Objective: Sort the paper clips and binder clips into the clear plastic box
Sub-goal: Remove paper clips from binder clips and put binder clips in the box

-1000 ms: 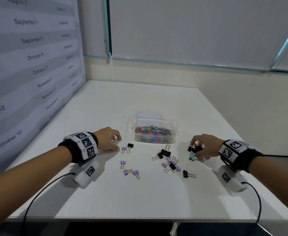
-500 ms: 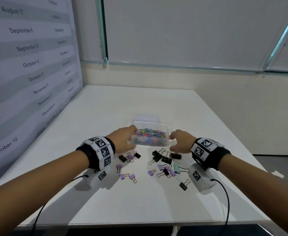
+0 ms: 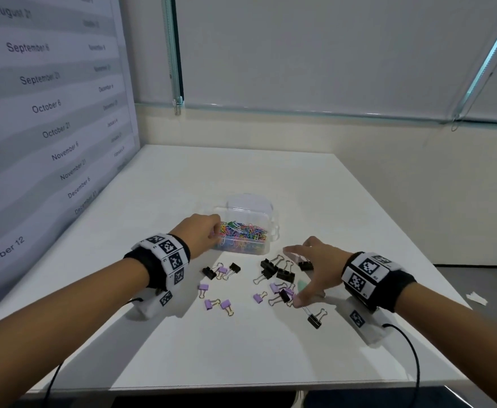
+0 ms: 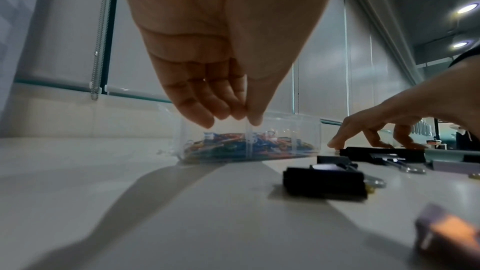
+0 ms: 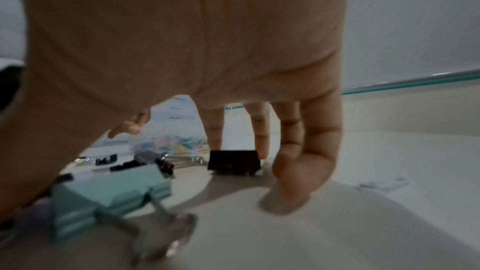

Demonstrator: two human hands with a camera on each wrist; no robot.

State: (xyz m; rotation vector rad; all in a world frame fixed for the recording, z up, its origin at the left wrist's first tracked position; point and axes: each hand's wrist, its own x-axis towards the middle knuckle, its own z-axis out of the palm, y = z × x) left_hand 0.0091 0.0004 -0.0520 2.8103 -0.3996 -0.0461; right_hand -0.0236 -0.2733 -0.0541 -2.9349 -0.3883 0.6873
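Black, purple binder clips [image 3: 284, 274]; multicoloured paper clips [image 3: 242, 233]

The right hand [image 5: 207, 59] spreads its fingers over a black binder clip [image 5: 234, 162]; a mint clip [image 5: 109, 194] lies nearer.

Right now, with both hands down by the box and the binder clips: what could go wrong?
1. The left hand touches the near-left corner of the clear plastic box; a nudge could slide the light box or spill the paper clips.
2. The right hand is spread over tangled binder clips; lifting one may drag others.
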